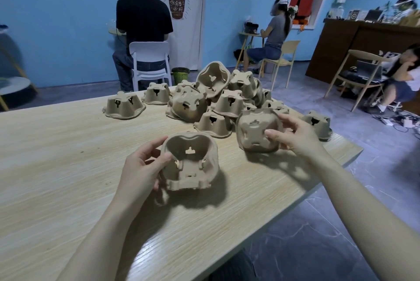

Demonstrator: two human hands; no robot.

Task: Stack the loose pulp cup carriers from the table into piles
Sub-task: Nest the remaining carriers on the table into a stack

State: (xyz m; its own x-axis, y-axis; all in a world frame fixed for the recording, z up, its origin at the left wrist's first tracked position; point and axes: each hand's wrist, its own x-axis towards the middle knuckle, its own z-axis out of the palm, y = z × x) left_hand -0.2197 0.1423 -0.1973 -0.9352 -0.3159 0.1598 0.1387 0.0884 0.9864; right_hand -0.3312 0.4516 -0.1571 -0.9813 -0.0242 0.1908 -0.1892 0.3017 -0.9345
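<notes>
Low in the middle of the frame the left hand [142,167] holds a brown moulded-pulp cup carrier [191,162] tilted with its hollow side toward the camera, the fingers [164,158] curled over its left rim and the thumb hidden behind. To the right and a little higher, the right hand [295,135] holds a second pulp carrier [258,132] by its right edge, thumb across the near face and fingers clamped on the rim behind, just above the pale wood-grain bench [56,167]. The rest of the loose carriers [218,99] lie heaped in the upper centre of the frame, most of them dome-up, with one apart at upper left [123,105] and another at the bench's right edge [318,124]. These shells look very light and fairly stiff, yet thin enough to crush or tear — the rough fibre should not slip. A gentle pinch on the outer rim or a corner wall seems best, with the hollows left free so that one nests into the next.
</notes>
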